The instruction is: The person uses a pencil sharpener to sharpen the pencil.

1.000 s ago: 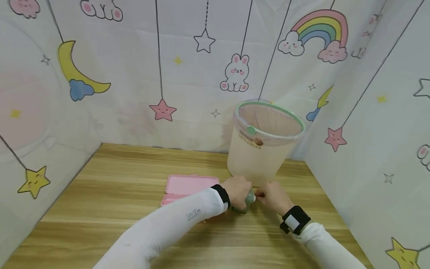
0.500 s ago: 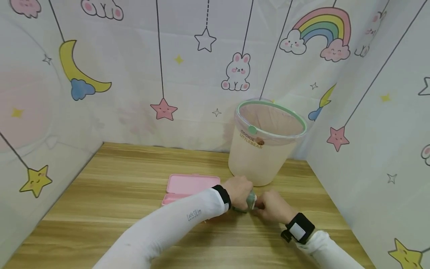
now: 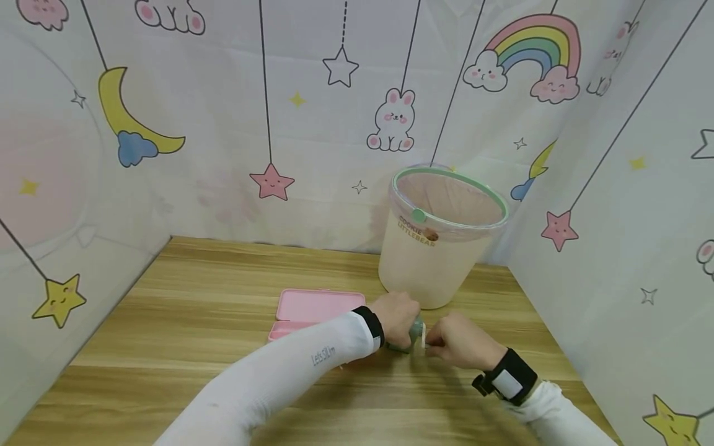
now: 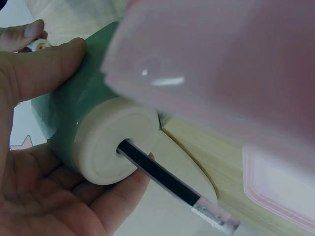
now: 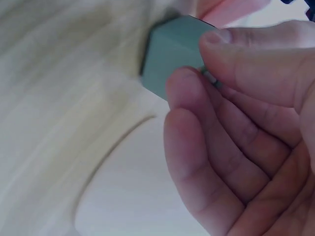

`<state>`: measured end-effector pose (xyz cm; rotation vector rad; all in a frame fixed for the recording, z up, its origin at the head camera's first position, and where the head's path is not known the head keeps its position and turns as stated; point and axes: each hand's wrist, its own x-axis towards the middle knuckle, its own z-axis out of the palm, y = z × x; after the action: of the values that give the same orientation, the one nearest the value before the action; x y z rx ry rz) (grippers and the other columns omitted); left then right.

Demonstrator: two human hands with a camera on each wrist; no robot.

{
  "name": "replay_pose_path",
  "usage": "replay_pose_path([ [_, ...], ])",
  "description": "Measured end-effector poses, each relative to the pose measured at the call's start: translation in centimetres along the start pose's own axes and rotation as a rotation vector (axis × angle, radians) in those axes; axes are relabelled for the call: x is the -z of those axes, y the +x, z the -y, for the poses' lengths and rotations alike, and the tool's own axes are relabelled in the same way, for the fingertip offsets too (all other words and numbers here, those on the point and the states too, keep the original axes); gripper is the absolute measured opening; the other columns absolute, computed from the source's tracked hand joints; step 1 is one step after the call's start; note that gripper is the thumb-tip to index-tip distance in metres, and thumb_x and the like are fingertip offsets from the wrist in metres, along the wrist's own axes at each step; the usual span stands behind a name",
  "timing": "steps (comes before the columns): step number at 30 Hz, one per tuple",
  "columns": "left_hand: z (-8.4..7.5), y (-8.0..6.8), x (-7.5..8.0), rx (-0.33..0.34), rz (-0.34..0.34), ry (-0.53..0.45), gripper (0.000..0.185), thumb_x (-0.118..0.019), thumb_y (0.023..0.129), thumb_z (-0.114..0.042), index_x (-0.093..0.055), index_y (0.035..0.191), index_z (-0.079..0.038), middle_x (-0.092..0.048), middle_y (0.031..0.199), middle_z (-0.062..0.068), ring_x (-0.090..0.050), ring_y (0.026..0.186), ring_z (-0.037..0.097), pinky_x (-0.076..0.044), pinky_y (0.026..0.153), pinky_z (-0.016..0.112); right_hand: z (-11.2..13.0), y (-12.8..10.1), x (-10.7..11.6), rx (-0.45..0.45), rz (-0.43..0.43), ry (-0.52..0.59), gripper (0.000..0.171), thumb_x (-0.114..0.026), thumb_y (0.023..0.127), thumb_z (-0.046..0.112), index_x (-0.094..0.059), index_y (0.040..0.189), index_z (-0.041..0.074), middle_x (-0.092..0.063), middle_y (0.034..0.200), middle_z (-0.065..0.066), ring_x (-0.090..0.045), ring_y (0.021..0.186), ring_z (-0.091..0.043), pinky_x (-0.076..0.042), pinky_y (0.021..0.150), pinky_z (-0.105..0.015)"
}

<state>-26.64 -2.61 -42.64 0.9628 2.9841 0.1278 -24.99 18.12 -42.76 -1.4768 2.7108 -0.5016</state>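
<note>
My left hand (image 3: 396, 316) grips a small green holder (image 3: 414, 331) just above the wooden table, in front of the bin. In the left wrist view the green holder (image 4: 83, 113) has a white end cap, and a black pencil (image 4: 162, 177) with a silver ferrule sticks out of it. My right hand (image 3: 457, 341) pinches a small white part (image 3: 424, 335) at the holder's other end. In the right wrist view my thumb and fingers close beside the green body (image 5: 172, 54). What the pinched part is cannot be made out.
An open pink pencil case (image 3: 312, 306) lies flat just left of my hands. A pale bin (image 3: 424, 266) with a green rim and a pink liner stands behind them near the right wall. Cartoon-printed cloth walls enclose the wooden table (image 3: 195, 347) on three sides.
My right hand has shifted slightly right and toward me, and a thin white part now shows between it and the green holder. The left hand has stayed in place.
</note>
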Motion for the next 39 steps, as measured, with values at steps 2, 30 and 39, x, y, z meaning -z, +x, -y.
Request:
replay_pose_path([
  [2, -0.1, 0.0, 0.1, -0.001, 0.005, 0.003, 0.027, -0.091, 0.081, -0.025, -0.064, 0.079, -0.021, -0.054, 0.072, -0.009, -0.053, 0.066, 0.012, -0.045, 0.056, 0.029, 0.0, -0.1, 0.4, 0.010, 0.001, -0.022, 0.046, -0.093, 0.087, 0.004, -0.059, 0.060, 0.021, -0.037, 0.063, 0.022, -0.028, 0.057, 0.014, -0.028, 0.054, -0.010],
  [30, -0.1, -0.2, 0.4, -0.029, 0.012, 0.038, 0.024, -0.092, 0.084, -0.030, -0.070, 0.088, -0.020, -0.063, 0.078, -0.010, -0.057, 0.068, 0.009, -0.047, 0.060, 0.026, -0.7, 0.8, 3.1, -0.008, -0.134, -0.230, 0.013, -0.091, 0.091, 0.007, -0.083, 0.082, 0.014, -0.074, 0.072, 0.009, -0.060, 0.062, 0.002, -0.050, 0.061, -0.021],
  [39, -0.2, -0.5, 0.7, -0.037, 0.009, 0.051, 0.026, -0.093, 0.084, -0.033, -0.072, 0.093, -0.018, -0.069, 0.083, -0.008, -0.059, 0.071, 0.009, -0.049, 0.063, 0.025, -2.6, 1.8, 2.1, -0.097, -0.227, -0.252, 0.008, -0.096, 0.086, 0.012, -0.089, 0.083, 0.014, -0.082, 0.076, 0.006, -0.070, 0.066, -0.004, -0.057, 0.064, -0.027],
])
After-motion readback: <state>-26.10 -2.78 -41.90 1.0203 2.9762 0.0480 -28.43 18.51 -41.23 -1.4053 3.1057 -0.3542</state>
